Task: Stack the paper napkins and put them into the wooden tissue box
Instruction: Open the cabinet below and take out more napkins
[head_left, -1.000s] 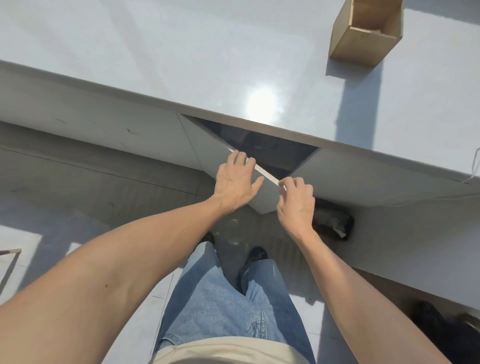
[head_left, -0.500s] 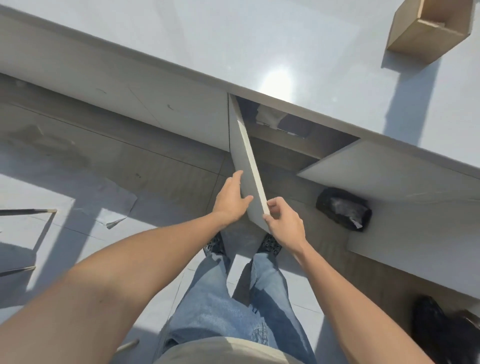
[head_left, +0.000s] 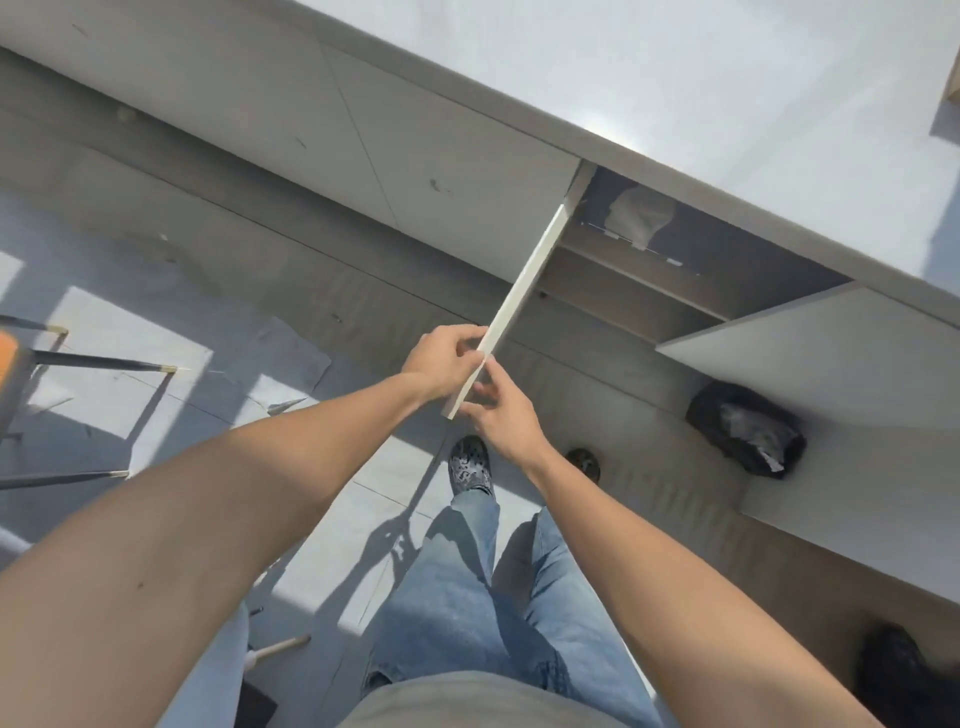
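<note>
Swung wider, cabinet door (head_left: 519, 296) is pinched by left hand (head_left: 441, 358) and right hand (head_left: 501, 415) fingers; white bundle (head_left: 639, 215) inside, perhaps napkins.

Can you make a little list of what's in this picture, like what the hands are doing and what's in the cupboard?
left hand: grip closed on the free edge of the cabinet door
right hand: grip on the same edge, lower down
cabinet door: swung wide open, seen edge-on
inside cabinet: shelves and a white bundle; can't tell if it's napkins
wooden box: only a corner shows, on the countertop
floor: black bag by the cabinet
napkins in hand: none
</note>
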